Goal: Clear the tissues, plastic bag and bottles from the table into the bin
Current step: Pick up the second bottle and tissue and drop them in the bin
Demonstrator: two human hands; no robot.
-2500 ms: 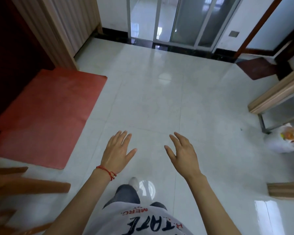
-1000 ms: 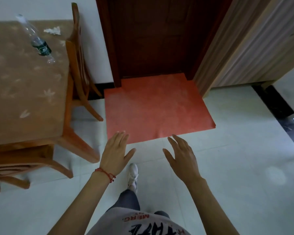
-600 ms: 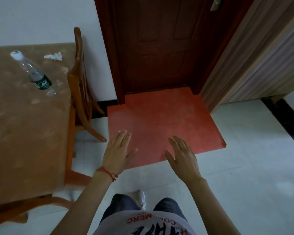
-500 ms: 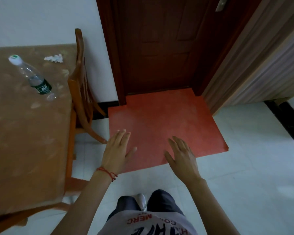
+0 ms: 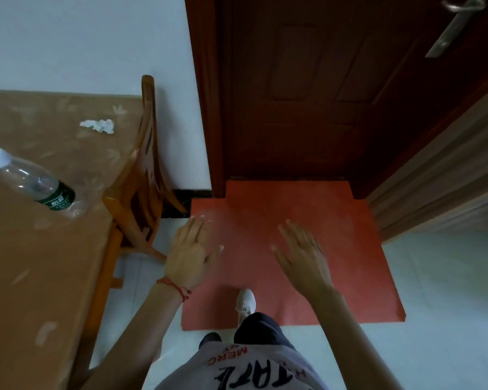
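A clear plastic bottle (image 5: pixel 30 182) with a white cap and a dark green label lies on its side on the brown table (image 5: pixel 31 271) at the left. A crumpled white tissue (image 5: pixel 97 126) rests farther back on the same table, near its far right corner. My left hand (image 5: pixel 190 253) hovers palm down over the floor just right of the table, fingers spread, holding nothing. My right hand (image 5: pixel 302 257) hangs the same way above the red mat, empty too. No bin and no plastic bag are in view.
A wooden chair (image 5: pixel 140 181) is tucked against the table's right side, between table and wall. A red mat (image 5: pixel 288 249) lies before a dark wooden door (image 5: pixel 335 88). My white shoe (image 5: pixel 245 304) stands on the mat. White tiled floor spreads to the right.
The view has swung from the open floor to the table and door, and I have stepped onto the mat. The bottle and tissue now appear closer. Both hands stay open and empty.
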